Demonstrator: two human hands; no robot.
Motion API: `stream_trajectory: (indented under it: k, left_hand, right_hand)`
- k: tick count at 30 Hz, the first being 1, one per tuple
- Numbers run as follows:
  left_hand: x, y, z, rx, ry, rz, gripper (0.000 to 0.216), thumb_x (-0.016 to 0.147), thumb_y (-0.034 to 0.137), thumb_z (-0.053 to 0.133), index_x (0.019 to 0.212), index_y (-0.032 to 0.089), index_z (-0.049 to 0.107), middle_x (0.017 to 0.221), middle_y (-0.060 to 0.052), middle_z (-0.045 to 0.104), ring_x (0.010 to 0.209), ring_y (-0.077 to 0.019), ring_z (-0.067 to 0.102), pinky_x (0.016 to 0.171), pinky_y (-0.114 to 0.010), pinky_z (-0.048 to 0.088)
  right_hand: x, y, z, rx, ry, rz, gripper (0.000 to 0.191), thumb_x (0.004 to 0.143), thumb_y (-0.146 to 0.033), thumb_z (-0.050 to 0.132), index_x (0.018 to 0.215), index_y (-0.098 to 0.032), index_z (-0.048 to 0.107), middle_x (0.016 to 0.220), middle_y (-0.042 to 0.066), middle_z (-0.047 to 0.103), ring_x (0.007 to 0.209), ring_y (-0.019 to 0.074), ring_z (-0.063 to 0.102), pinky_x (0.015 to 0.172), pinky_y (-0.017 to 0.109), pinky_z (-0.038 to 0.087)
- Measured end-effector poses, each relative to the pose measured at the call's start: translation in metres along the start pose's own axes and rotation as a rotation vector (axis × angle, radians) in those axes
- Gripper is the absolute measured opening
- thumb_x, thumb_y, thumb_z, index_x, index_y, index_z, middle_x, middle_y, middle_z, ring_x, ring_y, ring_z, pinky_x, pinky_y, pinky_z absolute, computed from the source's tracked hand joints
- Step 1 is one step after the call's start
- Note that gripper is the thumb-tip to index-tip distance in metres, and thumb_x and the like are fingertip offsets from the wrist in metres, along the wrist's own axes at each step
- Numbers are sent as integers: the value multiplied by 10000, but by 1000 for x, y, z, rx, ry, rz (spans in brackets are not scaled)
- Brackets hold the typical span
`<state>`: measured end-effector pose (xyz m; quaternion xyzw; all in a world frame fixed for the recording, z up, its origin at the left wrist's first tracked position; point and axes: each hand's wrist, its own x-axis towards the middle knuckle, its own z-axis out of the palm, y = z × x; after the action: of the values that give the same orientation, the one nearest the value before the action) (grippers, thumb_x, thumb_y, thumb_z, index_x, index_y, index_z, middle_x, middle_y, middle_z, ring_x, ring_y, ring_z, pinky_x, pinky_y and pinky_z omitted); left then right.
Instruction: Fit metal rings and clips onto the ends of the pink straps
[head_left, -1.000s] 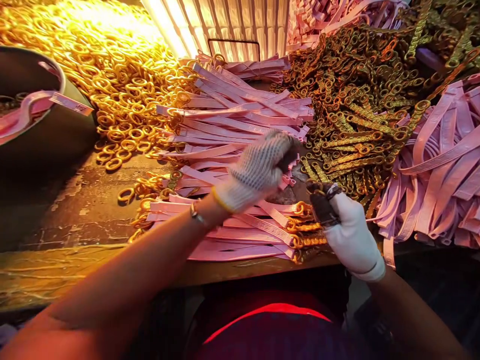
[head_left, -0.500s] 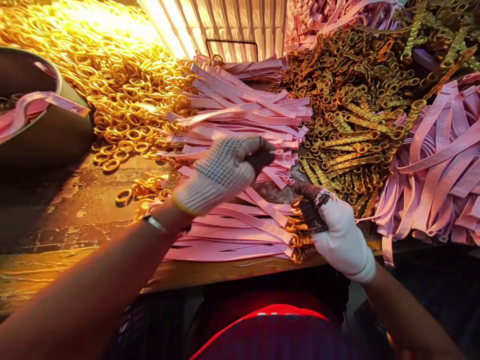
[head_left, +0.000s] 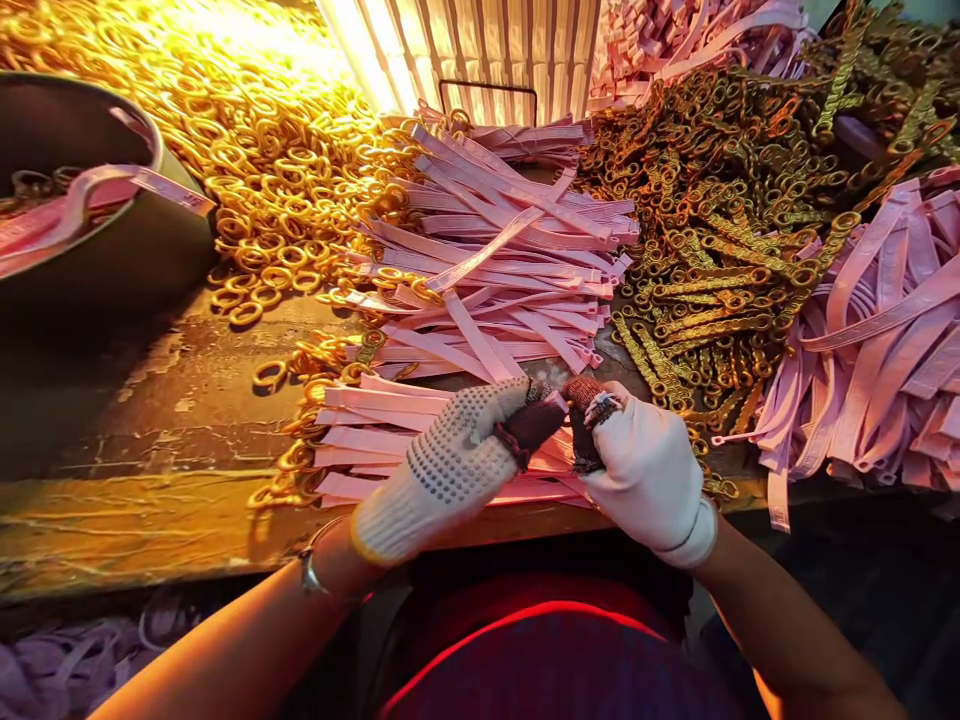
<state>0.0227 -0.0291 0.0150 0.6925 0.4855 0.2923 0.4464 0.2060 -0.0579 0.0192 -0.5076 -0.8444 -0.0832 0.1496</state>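
Note:
My left hand (head_left: 469, 440), in a dotted knit glove, is closed in a pinch on a pink strap whose small end (head_left: 558, 401) shows at the fingertips. My right hand (head_left: 641, 460), in a white glove with dark fingertip covers, is closed and nearly meets the left fingertips. What its fingers pinch is hidden, apart from a tiny golden glint. Below both hands lies a row of pink straps (head_left: 360, 440) with gold rings (head_left: 300, 450) at their left ends. Just behind them, a larger stack of pink straps (head_left: 517, 250) rests on the table.
A heap of gold rings (head_left: 277, 190) spreads at the back left, beside a dark bucket (head_left: 187, 225). Gold links (head_left: 712, 270) are piled at the right, with hanging pink straps (head_left: 877, 330) near them. A ribbed light-coloured panel (head_left: 487, 50) stands at the back. The wooden table edge (head_left: 135, 535) runs in front.
My left hand has come down from the strap stack towards my right hand, and their fingertips now nearly meet. My right hand has shifted slightly left. The view has shifted a little too.

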Motion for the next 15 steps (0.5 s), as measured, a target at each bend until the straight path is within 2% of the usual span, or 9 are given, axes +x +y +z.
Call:
stream_trajectory:
  k: [2,3,8,12,15]
  left_hand:
    - [1,-5,1,84,-4,131,283,973,399,507,917,207,707,852,-31,740,743,-174,664,715,-263,546]
    - [1,-8,2,111,-18,164,298,980,395,489,912,207,710,857,-28,744,749,-173,668,739,-262,548]
    - [0,-17,6,207,-71,185,299,983,337,458,855,187,682,765,-19,720,645,-150,643,663,-237,506]
    - [1,-27,2,80,-188,136,282,980,354,482,836,176,649,792,-15,720,683,-151,645,650,-236,487]
    - [2,-33,-1,47,-192,112,326,992,371,481,765,174,607,713,-3,677,634,-140,599,610,-232,470]
  right_hand:
    - [-4,1,2,-70,-10,-33,228,894,-162,494,1033,-100,664,761,88,620,625,196,553,555,308,387]
    - [-6,2,4,-100,-13,-50,219,910,-181,494,1029,-97,658,757,89,611,615,193,532,542,310,365]
    - [-14,2,14,-175,-6,-89,193,927,-124,470,1011,-105,642,708,65,577,586,183,466,527,314,308]
    - [-13,-5,24,-171,77,-67,194,929,-102,454,978,-113,642,712,64,592,570,179,448,528,319,301]
    - [-11,-7,29,-129,92,-78,178,908,-131,497,1004,-105,645,760,79,620,587,183,470,538,318,325]
